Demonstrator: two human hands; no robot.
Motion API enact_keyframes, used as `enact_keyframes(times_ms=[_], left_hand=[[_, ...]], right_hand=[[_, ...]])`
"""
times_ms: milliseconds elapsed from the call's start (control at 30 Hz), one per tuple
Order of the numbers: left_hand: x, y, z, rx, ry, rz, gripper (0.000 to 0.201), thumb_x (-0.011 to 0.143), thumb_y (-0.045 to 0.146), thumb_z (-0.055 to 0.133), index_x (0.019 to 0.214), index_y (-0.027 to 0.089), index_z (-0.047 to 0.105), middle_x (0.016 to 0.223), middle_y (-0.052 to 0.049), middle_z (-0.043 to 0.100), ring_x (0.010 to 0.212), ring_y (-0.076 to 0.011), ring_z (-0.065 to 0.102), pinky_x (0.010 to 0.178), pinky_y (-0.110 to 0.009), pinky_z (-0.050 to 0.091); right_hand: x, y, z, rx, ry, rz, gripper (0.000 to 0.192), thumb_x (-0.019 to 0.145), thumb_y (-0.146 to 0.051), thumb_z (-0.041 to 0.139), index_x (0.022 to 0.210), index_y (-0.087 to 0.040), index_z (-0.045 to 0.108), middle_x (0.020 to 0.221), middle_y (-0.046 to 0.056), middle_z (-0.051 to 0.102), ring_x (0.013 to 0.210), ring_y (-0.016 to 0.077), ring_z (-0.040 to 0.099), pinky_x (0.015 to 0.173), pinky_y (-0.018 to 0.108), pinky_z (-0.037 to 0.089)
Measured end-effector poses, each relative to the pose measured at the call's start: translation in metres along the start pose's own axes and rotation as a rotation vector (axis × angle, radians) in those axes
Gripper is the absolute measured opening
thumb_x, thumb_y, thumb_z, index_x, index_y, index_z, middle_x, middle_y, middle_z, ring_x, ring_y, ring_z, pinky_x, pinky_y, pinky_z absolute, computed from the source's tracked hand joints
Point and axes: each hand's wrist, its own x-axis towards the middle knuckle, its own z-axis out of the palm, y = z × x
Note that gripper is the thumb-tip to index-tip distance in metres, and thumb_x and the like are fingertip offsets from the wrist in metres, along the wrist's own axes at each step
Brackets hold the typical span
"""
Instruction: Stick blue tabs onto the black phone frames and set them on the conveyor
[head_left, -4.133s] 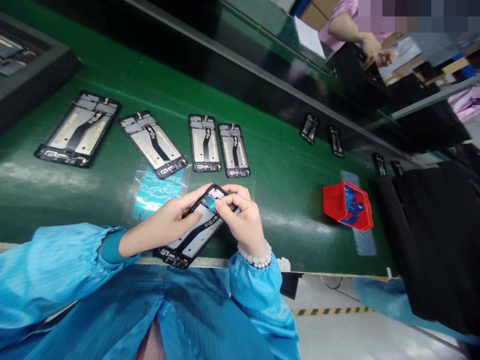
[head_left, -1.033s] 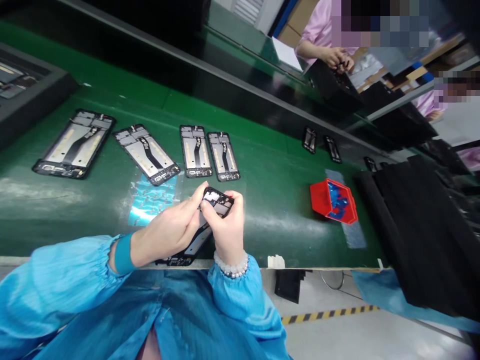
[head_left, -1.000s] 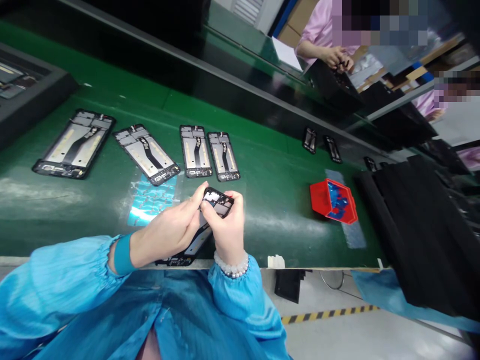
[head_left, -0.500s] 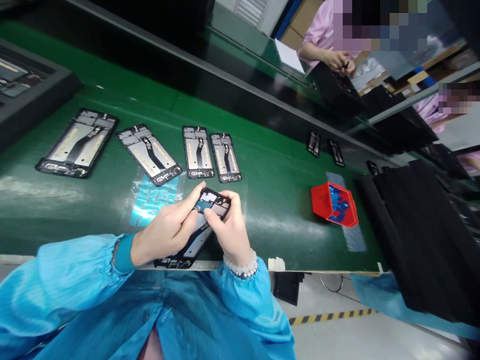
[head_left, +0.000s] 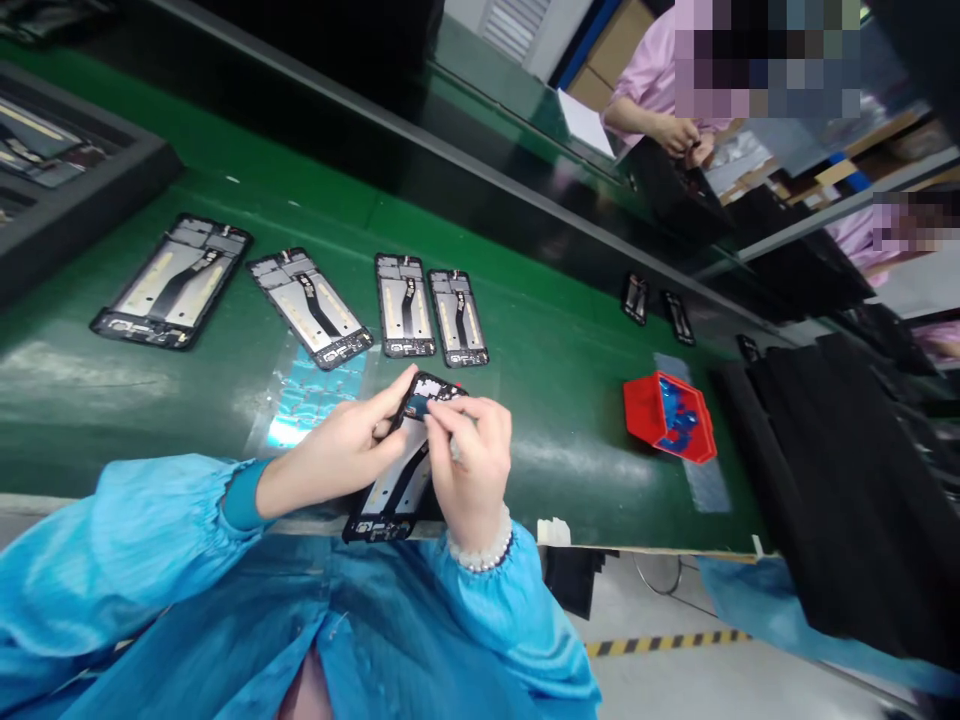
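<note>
I hold a black phone frame [head_left: 394,486] over the near edge of the green belt [head_left: 570,420]. My left hand [head_left: 341,452] grips its left side, thumb near the top end. My right hand [head_left: 472,465] pinches at the frame's top, where a small blue film piece [head_left: 417,404] shows. Both arms wear blue sleeves; a bead bracelet [head_left: 480,552] is on my right wrist. A clear sheet with blue stickers [head_left: 315,396] lies just left of my hands.
Several phone frames [head_left: 405,304] lie in a row on the belt beyond my hands. A red bin [head_left: 664,416] with blue scraps stands to the right. A dark tray [head_left: 60,180] sits far left. A person in pink works across the line.
The phone frame has swung more upright in my hands, its lower end now nearer me. My right fingers have shifted to pinch at the blue film at its top.
</note>
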Motion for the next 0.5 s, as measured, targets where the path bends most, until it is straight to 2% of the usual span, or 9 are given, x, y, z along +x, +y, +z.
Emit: enact_keyframes(times_ms=[100, 300, 400, 500], left_hand=[[0.001, 0.002, 0.000, 0.009, 0.008, 0.023, 0.064, 0.084, 0.025, 0.040, 0.144, 0.007, 0.030, 0.048, 0.011, 0.032, 0.042, -0.0090, 0.030, 0.040, -0.018, 0.026], [0.000, 0.000, 0.002, 0.089, 0.047, 0.078, 0.063, 0.084, 0.026, 0.039, 0.144, 0.007, 0.032, 0.048, 0.009, 0.038, 0.042, -0.0116, 0.036, 0.047, -0.021, 0.034], [0.000, -0.001, 0.002, 0.099, 0.046, 0.060, 0.063, 0.084, 0.028, 0.038, 0.143, 0.005, 0.032, 0.050, 0.006, 0.044, 0.044, -0.0135, 0.042, 0.050, -0.023, 0.039], [0.000, 0.000, 0.003, 0.069, 0.053, -0.007, 0.064, 0.084, 0.030, 0.039, 0.143, 0.006, 0.035, 0.056, 0.003, 0.053, 0.048, -0.0141, 0.048, 0.050, -0.023, 0.041]], right_hand=[[0.004, -0.005, 0.000, -0.099, -0.047, -0.124, 0.009, 0.086, -0.018, 0.059, 0.088, -0.020, 0.068, 0.086, 0.005, 0.066, 0.091, 0.0176, 0.053, 0.082, 0.032, 0.046], [0.011, -0.008, 0.000, -0.225, -0.087, -0.262, 0.013, 0.088, -0.017, 0.056, 0.082, -0.021, 0.066, 0.081, 0.003, 0.066, 0.091, 0.0178, 0.054, 0.081, 0.032, 0.042], [0.014, -0.005, 0.001, -0.188, -0.144, -0.244, 0.017, 0.089, -0.016, 0.051, 0.082, -0.022, 0.065, 0.084, 0.004, 0.065, 0.095, 0.0194, 0.053, 0.082, 0.034, 0.040], [0.013, -0.007, 0.008, -0.101, -0.132, -0.139, 0.015, 0.087, -0.016, 0.051, 0.080, -0.022, 0.062, 0.086, 0.005, 0.063, 0.095, 0.0197, 0.052, 0.083, 0.036, 0.040]])
